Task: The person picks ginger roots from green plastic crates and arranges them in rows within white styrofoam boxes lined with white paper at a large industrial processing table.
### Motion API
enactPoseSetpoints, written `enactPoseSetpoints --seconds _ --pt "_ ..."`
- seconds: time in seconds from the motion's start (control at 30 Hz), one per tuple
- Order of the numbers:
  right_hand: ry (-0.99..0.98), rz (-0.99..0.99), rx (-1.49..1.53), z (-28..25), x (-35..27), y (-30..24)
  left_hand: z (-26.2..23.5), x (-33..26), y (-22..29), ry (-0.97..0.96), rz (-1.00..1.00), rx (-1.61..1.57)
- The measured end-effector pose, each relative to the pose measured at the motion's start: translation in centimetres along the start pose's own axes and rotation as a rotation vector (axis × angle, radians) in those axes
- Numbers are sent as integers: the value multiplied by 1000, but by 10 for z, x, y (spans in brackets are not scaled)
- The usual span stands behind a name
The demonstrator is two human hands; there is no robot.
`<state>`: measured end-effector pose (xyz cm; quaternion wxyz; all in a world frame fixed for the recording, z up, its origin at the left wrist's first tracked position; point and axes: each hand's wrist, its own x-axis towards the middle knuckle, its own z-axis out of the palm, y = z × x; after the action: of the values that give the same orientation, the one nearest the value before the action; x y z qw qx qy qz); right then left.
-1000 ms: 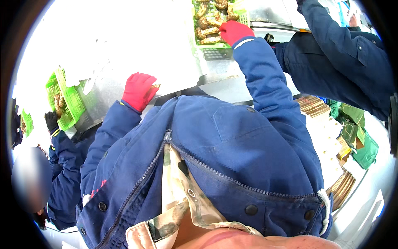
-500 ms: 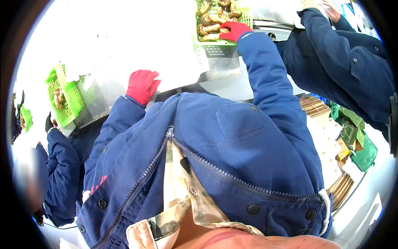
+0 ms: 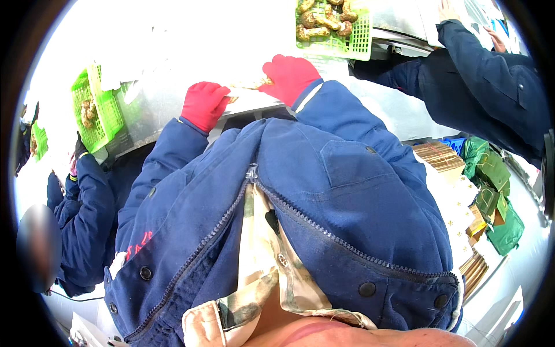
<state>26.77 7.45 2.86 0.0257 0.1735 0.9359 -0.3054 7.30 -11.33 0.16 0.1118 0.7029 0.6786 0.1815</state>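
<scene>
My right hand, in a red glove, is closed round a pale brown mushroom above the near edge of the white table. Its stem points left, toward my other hand. My left hand, also red-gloved, is closed beside it; a small brownish bit shows at its fingertips, too small to name. Beyond my right hand stands a light green plastic basket with several thick brown mushrooms in it. Glare washes out much of the tabletop between.
At the left, another green basket holds a few mushrooms, with a co-worker's dark-gloved hand at its near side. Another person in a dark blue sleeve works at the right. Cardboard stacks and green bags lie lower right.
My right hand has come out of the green basket with a mushroom, moving left and nearer to me, beside my left hand. The left hand has barely moved.
</scene>
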Motion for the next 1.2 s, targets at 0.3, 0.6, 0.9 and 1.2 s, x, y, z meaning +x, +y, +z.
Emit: enactPoseSetpoints --seconds 0.3,0.6,0.9,1.2 --pt "-111 -53 -205 4 8 -4 -6 8 5 68 -58 -59" --pt "-28 -144 -280 16 6 3 14 8 1 -76 -76 -91" --pt "-122 -129 -73 3 0 18 17 12 -2 -64 -17 -82" --pt "-90 -91 -74 1 -4 16 10 10 2 -107 -126 -114"
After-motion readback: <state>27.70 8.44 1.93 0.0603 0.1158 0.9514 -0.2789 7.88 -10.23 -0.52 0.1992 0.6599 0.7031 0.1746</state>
